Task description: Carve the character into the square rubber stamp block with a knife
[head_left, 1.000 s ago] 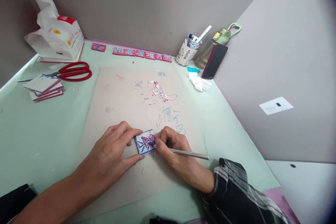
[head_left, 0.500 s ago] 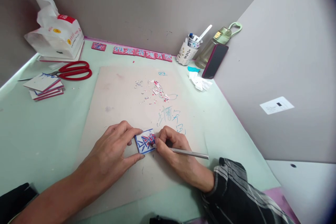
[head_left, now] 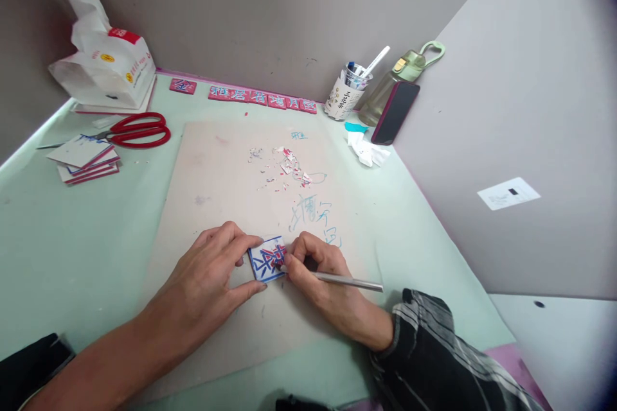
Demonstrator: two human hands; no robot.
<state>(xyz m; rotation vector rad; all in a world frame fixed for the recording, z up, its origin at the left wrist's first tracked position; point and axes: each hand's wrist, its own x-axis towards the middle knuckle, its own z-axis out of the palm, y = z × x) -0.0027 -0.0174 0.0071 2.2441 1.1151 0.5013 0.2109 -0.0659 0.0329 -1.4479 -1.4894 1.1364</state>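
Note:
A small white tile [head_left: 259, 265] lies on the grey-beige board [head_left: 202, 160], with a blue border and a blue character whose strokes are partly cut through to red. Thumb and fingers of my left hand [head_left: 216, 266] grip its left side at the top and bottom edges. In my right hand [head_left: 321, 270] is a slim craft knife [head_left: 349, 281] with a silver metal handle, held like a pen. Its tip rests on the character; my fingers hide part of the tile's right side.
Red and white shavings [head_left: 292, 167] lie on the board. Red-handled scissors [head_left: 139, 130] and stacked tiles [head_left: 87, 157] are at left, near a tissue pack [head_left: 108, 70]. Carved red tiles [head_left: 263, 97] line the back. A pen cup [head_left: 344, 93], bottle [head_left: 385, 93], phone [head_left: 396, 114] and crumpled tissue [head_left: 367, 151] stand or lie right.
The view has shifted very slightly. Both hands stay in nearly the same place, with the knife tip still on the tile's character.

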